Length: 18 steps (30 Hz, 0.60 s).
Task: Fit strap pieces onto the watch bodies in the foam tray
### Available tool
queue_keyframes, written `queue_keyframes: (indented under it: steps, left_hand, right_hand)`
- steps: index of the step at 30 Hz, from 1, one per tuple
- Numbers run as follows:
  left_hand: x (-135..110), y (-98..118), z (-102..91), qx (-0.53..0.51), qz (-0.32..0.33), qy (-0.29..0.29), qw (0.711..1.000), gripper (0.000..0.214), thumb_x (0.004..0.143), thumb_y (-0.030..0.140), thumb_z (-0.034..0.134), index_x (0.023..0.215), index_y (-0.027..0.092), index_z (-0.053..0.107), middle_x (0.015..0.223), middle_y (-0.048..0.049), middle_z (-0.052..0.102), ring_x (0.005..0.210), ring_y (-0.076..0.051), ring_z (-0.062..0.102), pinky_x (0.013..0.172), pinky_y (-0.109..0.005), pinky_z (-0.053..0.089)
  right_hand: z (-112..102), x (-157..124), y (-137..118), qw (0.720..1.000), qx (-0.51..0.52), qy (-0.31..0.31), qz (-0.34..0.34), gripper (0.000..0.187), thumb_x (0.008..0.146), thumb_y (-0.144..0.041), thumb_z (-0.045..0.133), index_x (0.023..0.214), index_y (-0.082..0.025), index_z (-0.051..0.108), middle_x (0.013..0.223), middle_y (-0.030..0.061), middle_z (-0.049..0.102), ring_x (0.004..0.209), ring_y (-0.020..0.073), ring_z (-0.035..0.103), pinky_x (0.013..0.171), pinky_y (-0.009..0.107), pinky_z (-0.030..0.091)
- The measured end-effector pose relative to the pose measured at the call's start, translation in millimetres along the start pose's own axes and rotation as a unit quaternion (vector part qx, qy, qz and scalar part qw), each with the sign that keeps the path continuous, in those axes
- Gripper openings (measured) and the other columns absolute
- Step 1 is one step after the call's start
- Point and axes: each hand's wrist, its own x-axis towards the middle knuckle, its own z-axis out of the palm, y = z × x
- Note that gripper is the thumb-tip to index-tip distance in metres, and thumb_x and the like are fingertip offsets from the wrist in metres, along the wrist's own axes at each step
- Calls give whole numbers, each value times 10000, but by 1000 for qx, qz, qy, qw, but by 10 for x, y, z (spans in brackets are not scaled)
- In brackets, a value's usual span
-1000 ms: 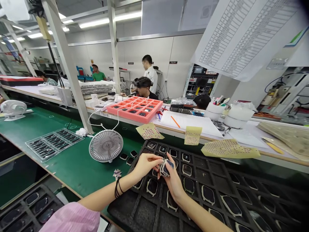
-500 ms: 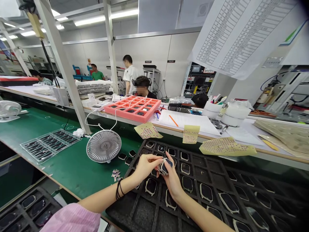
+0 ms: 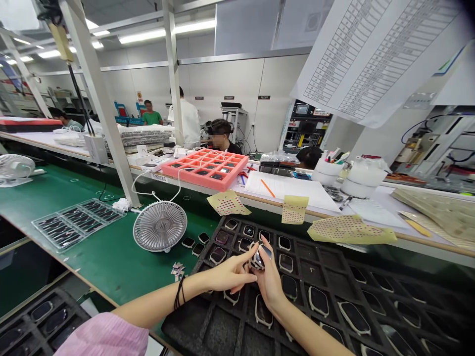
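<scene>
My right hand pinches a small dark smartwatch-like device with a pale rim, its fingers wrapped around the edges. My left hand lies just left of it, with straight, spread fingers and the index fingertip reaching toward the device. Below both hands is a black foam tray with rows of pockets. Many pockets hold similar dark devices in white-edged frames, such as one to the right. The device's underside is hidden by my fingers.
A small white fan stands on the green bench mat to the left. Beyond it lie a clear tray of dark parts and paper scraps. Yellow perforated sheets and a pink foam tray lie ahead. Co-workers sit and stand beyond.
My left hand has opened and drawn back slightly from the device, its fingers now straight. My right hand keeps hold of the device. The view has shifted slightly, and the standing person has turned away.
</scene>
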Motion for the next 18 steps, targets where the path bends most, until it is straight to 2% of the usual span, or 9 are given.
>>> queue_keyframes:
  steps: [3,5,7,8,9,11,12,15,18]
  left_hand:
    - [22,8,0,70,10,9,997,806,885,236,502,1472,201,-49,418,130,417,333,-54,358,405,-133,314]
    - [34,71,-15,191,28,25,981,805,856,194,508,1481,206,1,466,112,448,393,-77,417,459,-163,369]
    - [51,178,-34,350,56,63,933,823,798,202,575,1481,203,117,641,41,583,561,-132,543,573,-227,451]
    - [66,237,-39,419,73,91,901,826,768,213,605,1472,197,174,816,-22,638,708,-178,594,648,-269,481]
    - [90,293,-38,469,91,121,870,825,746,218,620,1462,188,210,1025,-88,627,881,-233,599,733,-315,494]
    - [171,373,-14,518,135,166,828,839,728,201,615,1455,163,198,1346,-165,437,1170,-305,473,902,-381,460]
    - [230,392,8,526,158,175,817,855,723,185,608,1456,151,168,1416,-173,351,1247,-309,400,970,-389,422]
    - [453,356,98,529,202,159,809,869,718,144,585,1446,127,111,1441,-167,318,1292,-282,348,1053,-375,357]
    - [662,235,192,527,185,137,818,792,722,118,562,1413,118,175,1338,-169,431,1195,-284,440,976,-385,435]
  right_hand:
    - [3,-4,-7,1000,0,11,-8,639,736,-507,665,1317,-350,452,1075,7,636,880,189,614,686,290,508]
    - [2,19,-39,1000,3,13,-15,633,737,-495,671,1313,-343,458,1054,3,640,853,178,616,695,287,508]
    - [-3,72,-101,1000,-5,4,-19,662,734,-487,677,1331,-335,433,981,-3,652,811,179,623,691,297,510]
    - [-10,108,-141,1000,-17,-3,-22,683,732,-489,679,1343,-336,413,963,-7,655,807,185,626,691,305,511]
    - [-21,149,-185,999,-34,-9,-26,702,728,-492,681,1353,-343,396,974,-8,655,829,196,628,698,315,512]
    - [-58,233,-276,996,-75,-17,-40,719,717,-503,686,1354,-360,386,1080,-2,641,956,222,611,759,341,508]
    - [-85,270,-316,993,-99,-18,-53,711,711,-511,687,1344,-363,399,1159,1,616,1048,232,578,821,357,492]
    - [-202,335,-389,978,-176,-19,-108,685,682,-549,688,1294,-329,472,1326,18,519,1269,242,415,1036,398,337]
    - [-352,338,-370,963,-233,-15,-133,721,653,-605,675,1281,-303,489,1385,48,465,1318,267,354,1106,444,202]
